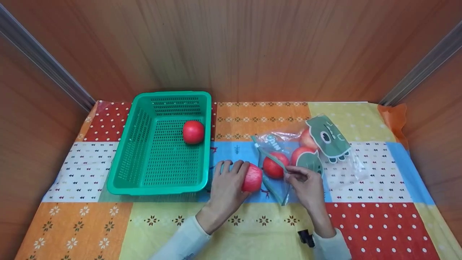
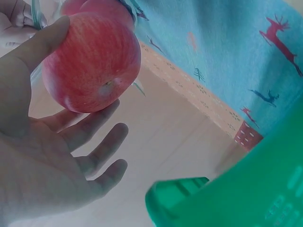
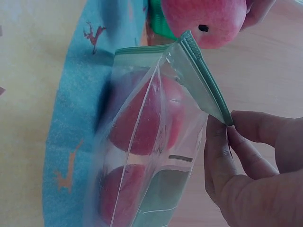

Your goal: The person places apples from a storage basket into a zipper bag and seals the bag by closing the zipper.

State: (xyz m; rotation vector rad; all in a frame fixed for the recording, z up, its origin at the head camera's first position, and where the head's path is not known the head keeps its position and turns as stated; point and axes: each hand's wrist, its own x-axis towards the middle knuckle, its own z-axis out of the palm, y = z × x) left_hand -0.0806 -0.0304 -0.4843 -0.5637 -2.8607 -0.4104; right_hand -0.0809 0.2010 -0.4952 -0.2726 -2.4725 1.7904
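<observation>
My left hand (image 1: pixel 228 187) grips a red apple (image 1: pixel 252 178) between thumb and fingers, just left of the mouth of a clear zip bag (image 1: pixel 285 196). In the left wrist view the thumb and two fingers lie against this apple (image 2: pixel 94 61), while the other fingers stick out. The green zip edge (image 3: pixel 208 82) of the bag is pinched by my right hand (image 1: pixel 306 186), thumb against fingertips. Three apples lie inside the bag, one (image 1: pixel 275 165) near its mouth; a green cartoon print (image 1: pixel 329 137) partly covers the others.
A green plastic basket (image 1: pixel 124 168) stands at the left with one red apple (image 1: pixel 193 132) inside, by its right wall. A patterned patchwork cloth (image 1: pixel 173 231) covers the table. Wood panels (image 1: pixel 234 50) close off the back and both sides.
</observation>
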